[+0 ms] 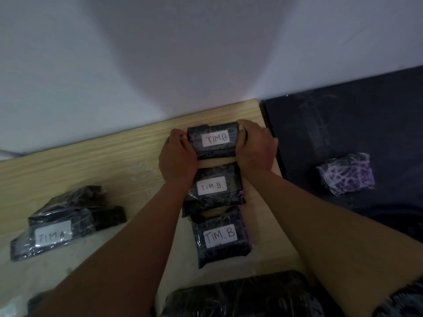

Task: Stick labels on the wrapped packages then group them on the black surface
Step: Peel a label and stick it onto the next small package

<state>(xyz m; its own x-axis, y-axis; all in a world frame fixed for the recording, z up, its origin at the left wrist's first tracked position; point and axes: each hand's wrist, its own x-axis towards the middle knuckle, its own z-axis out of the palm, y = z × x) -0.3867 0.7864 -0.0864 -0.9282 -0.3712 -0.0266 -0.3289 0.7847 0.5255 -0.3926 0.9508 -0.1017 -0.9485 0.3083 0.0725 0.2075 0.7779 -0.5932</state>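
Observation:
Three black wrapped packages with white "TIM B" labels lie in a column on the wooden table. My left hand and my right hand grip the two ends of the far package. Below it lie the middle package and the near package. At the left, a package labelled "TIM A" lies partly over another dark package. The black surface to the right holds one wrapped package with no label showing.
A white wall stands just behind the wooden table. A large dark wrapped bundle sits at the bottom edge near me. Bare wood shows between the left pile and the column.

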